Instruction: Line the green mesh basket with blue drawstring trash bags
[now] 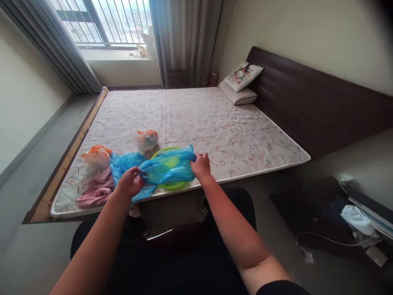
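Note:
A thin blue plastic bag [168,166] is stretched between my two hands, see-through enough to show green behind it. My left hand [131,181] grips its left end, and my right hand [201,164] is closed on the right end. Under the bag lies a round lime-green basin [173,187] near the mattress edge, mostly covered. More blue plastic [124,163] is spread to the left, beside a crumpled pink towel [97,188]. Two knotted bundles rest close by: an orange-and-clear plastic bag [96,155] and another one with an orange top [147,140].
The letter-printed mattress [184,110] fills a bed with a wooden side rail [73,151] and dark headboard [307,94]. A patterned pillow [242,76] lies on a plain one [238,95]. At right, a dark nightstand [313,205] has a cable [325,237] hanging by it.

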A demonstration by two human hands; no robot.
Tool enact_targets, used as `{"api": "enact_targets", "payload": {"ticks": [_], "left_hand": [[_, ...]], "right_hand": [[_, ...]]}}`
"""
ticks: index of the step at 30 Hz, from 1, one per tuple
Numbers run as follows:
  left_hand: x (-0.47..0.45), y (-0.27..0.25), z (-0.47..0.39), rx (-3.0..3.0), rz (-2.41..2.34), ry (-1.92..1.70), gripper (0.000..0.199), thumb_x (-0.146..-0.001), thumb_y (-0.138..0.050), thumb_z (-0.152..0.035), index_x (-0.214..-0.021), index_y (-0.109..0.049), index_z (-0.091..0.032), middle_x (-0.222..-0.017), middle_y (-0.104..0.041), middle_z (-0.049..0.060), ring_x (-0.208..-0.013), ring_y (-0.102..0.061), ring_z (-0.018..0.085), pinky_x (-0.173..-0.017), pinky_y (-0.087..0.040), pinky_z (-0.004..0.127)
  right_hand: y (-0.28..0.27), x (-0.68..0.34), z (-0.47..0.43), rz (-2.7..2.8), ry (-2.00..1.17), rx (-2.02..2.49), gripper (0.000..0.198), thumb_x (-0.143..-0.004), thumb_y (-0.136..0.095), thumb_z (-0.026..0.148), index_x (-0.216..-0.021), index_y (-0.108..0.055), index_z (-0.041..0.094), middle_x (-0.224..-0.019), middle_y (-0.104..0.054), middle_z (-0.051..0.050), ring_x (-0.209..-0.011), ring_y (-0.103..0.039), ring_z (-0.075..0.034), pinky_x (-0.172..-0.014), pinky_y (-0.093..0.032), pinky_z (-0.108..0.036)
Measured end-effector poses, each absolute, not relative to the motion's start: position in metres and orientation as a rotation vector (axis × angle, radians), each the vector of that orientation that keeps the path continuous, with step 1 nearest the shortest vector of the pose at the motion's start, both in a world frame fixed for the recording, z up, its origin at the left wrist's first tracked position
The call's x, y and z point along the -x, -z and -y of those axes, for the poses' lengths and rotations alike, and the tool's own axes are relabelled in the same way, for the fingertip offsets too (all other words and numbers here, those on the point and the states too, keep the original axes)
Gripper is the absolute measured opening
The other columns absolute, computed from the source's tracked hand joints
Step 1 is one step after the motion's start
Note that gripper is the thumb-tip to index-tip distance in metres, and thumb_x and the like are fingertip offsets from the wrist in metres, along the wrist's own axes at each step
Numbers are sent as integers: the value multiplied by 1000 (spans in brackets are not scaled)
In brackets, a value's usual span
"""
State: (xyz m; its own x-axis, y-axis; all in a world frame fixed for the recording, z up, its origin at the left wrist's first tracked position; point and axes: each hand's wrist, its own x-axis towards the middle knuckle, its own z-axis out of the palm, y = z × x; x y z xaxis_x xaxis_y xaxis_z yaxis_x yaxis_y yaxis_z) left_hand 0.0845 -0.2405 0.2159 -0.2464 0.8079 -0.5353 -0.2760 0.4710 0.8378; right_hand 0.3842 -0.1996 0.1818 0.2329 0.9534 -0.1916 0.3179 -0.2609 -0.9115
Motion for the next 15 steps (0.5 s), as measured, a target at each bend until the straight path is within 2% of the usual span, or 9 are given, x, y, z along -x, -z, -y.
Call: {"api": "enact_targets", "payload": {"ticks": [2, 4, 6, 8, 11, 15], "left_hand": [[-77, -221, 256, -345, -1383, -1083, 20, -78, -59, -10, -97, -63, -15, -72, -65, 4, -61, -67, 17, -61, -63, 28], [-73, -221, 272, -224, -1310, -1047, 25, -82, -58, -8, -105, -66, -15, -77, -69, 5, -66, -72, 19, -63, -66, 30], [-69, -217, 285, -194, -1329, -1016, 31, -85, -61, -6, -114, -68, -14, -85, -74, 7, -72, -76, 21, -65, -68, 31], [-65, -209, 295, -202, -1349, -1009, 31, -86, -65, -7, -116, -69, -14, -94, -78, 9, -78, -78, 23, -69, -69, 34], [-62, -186, 304, -252, -1260, -1049, 28, -88, -73, -16, -116, -70, -15, -106, -80, 11, -86, -79, 25, -76, -70, 38], [-67, -130, 307, -374, -1268, -1101, 45, -77, -85, -19, -119, -69, -18, -110, -79, 9, -89, -77, 26, -76, -68, 36]], "right_hand": [[-182, -385, 201, 1249, -1022, 1736, 36, -80, -73, 18, -116, -78, 16, -147, -62, -22, -148, -50, -41, -130, -31, -52], [-180, -387, 204, 1283, -1123, 1682, 29, -85, -69, 24, -112, -78, 18, -124, -75, -15, -127, -66, -34, -117, -48, -48], [-176, -390, 207, 1269, -1254, 1600, 32, -92, -62, 33, -117, -77, 20, -106, -80, -8, -103, -74, -26, -97, -59, -39], [-170, -394, 212, 1248, -1330, 1540, 39, -95, -57, 40, -124, -73, 19, -102, -81, -5, -91, -74, -21, -85, -60, -33], [-157, -399, 222, 1243, -1335, 1517, 42, -94, -57, 42, -124, -71, 17, -103, -81, -7, -93, -74, -21, -87, -60, -34], [-133, -403, 239, 1281, -1156, 1616, 29, -82, -66, 30, -108, -73, 20, -113, -78, -10, -112, -68, -27, -109, -51, -42]]}}
